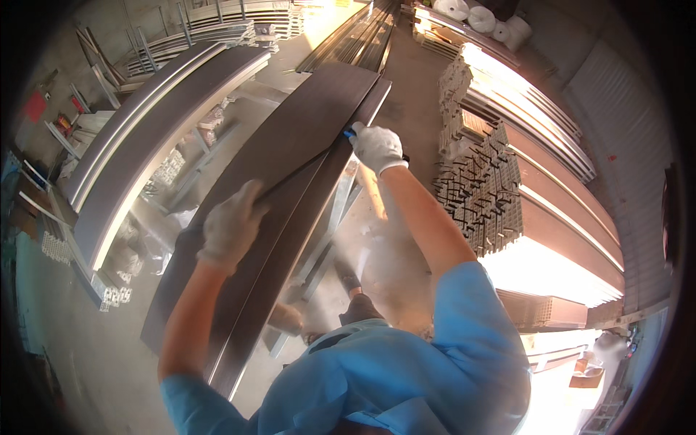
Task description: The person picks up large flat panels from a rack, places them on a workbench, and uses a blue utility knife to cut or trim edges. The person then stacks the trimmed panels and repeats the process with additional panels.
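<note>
Long dark brown panels (297, 116) lie side by side in front of me, with a seam between them. My right hand (378, 148), in a white glove, is closed around a small blue object (349, 133) at the right panel's edge; its kind is mostly hidden by the fingers. A thin dark strip (301, 170) runs slantwise across the panels from there to my left hand (230, 225). That hand, also gloved and blurred by motion, seems to pinch the strip's near end above the left panel.
Metal legs (333, 217) support the panels. More dark panels (167, 130) rest on a rack at the left. Stacked hollow boards (482, 188) with dark pieces at their ends stand at the right. Long dark profiles (355, 36) lie beyond, and white rolls (482, 19) sit at the back right.
</note>
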Tool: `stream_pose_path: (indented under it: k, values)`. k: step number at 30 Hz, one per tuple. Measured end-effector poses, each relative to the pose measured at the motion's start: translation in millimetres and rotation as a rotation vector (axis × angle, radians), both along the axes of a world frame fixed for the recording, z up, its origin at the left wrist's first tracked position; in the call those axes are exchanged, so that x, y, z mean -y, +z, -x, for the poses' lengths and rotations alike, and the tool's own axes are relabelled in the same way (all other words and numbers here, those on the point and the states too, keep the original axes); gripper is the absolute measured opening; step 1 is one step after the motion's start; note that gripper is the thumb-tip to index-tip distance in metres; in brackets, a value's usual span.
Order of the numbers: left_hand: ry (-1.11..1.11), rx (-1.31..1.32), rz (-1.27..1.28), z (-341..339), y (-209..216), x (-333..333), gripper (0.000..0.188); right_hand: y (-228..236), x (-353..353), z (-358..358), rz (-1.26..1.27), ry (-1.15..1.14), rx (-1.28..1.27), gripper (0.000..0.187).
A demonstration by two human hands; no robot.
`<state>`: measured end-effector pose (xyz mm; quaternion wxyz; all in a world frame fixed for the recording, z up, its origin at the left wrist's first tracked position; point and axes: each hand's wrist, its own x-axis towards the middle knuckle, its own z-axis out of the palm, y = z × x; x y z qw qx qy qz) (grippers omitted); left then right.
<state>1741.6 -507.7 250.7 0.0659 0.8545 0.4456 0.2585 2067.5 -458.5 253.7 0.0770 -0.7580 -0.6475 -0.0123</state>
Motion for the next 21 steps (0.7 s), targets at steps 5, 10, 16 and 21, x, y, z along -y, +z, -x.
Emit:
stream_pose_path:
  k: [5, 10, 16, 21]
  values:
    - [0.060, -0.085, -0.069, 87, 16, 87, 0.023, 1, -1, 8, -0.011, -0.049, 0.021, 0.026]
    - [-0.177, -0.007, 0.242, 54, 13, 135, 0.016, 4, -4, 7, 0.022, -0.042, 0.048, 0.026]
    - [-0.191, -0.099, 0.027, 56, 19, 125, 0.022, -2, 2, 2, -0.064, 0.018, -0.004, 0.024]
    - [-0.265, -0.101, 0.062, 67, 7, 115, 0.025, 1, 0, 2, -0.003, -0.028, -0.017, 0.025]
